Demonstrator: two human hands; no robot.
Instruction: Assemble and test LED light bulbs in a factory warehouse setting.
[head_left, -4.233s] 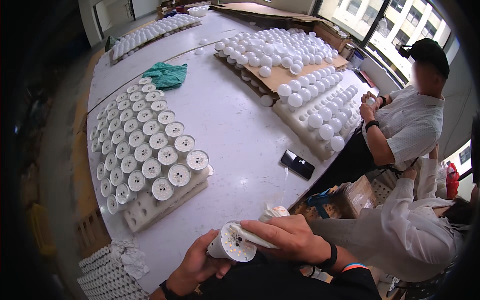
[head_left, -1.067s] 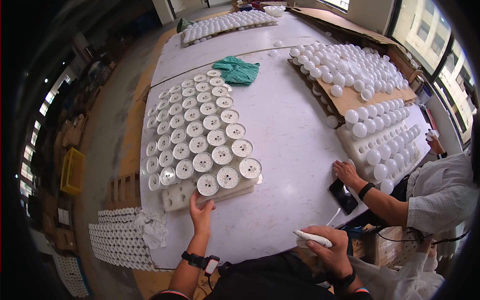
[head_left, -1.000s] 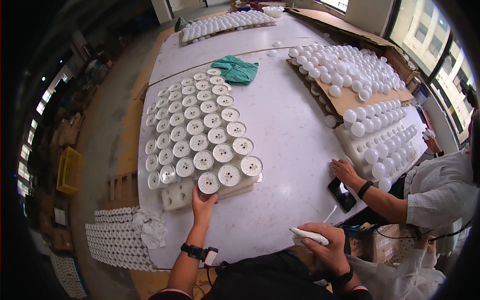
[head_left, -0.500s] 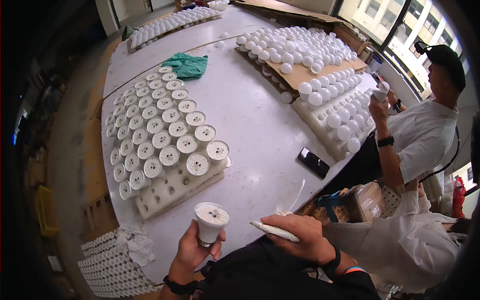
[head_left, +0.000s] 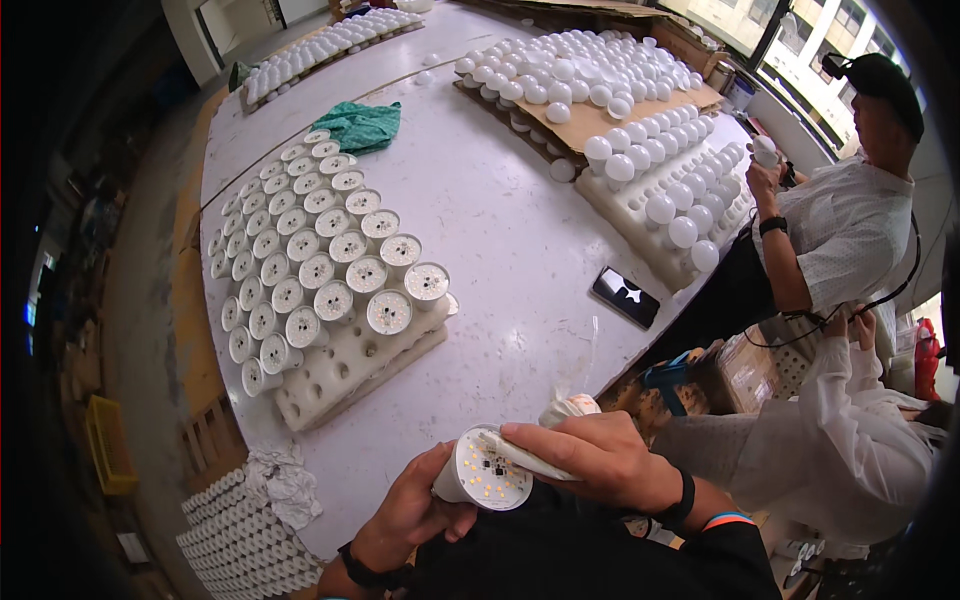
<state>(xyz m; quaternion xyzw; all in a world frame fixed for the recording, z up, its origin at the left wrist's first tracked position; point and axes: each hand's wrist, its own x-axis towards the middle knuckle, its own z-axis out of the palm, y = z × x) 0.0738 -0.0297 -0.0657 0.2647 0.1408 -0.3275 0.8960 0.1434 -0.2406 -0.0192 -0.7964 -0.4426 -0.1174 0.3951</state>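
Note:
My left hand [head_left: 408,505] is wrapped round a white cup-shaped LED bulb housing [head_left: 488,478], its open end tilted up toward me. The round board inside shows yellow LED chips and dark parts at its middle. My right hand [head_left: 615,462] grips a soft white tube-like bag [head_left: 530,458], its narrow end against the housing's upper right rim. Whether paste comes out is hidden. Clear crumpled plastic [head_left: 570,407] sticks out behind that hand. Left of centre, several similar housings [head_left: 388,312] stand upright in a pale foam tray [head_left: 330,385], its front holes bare.
A black phone [head_left: 625,296] lies right of centre. White domes [head_left: 683,232] fill trays at the right and back. A green cloth [head_left: 360,126] lies behind the housings. Two people [head_left: 840,230] are at the right. Stacked white parts [head_left: 245,530] stand lower left.
The housing in my left hand has moved right and tipped toward me. My right hand has brought the white bag onto its rim; before, they were apart.

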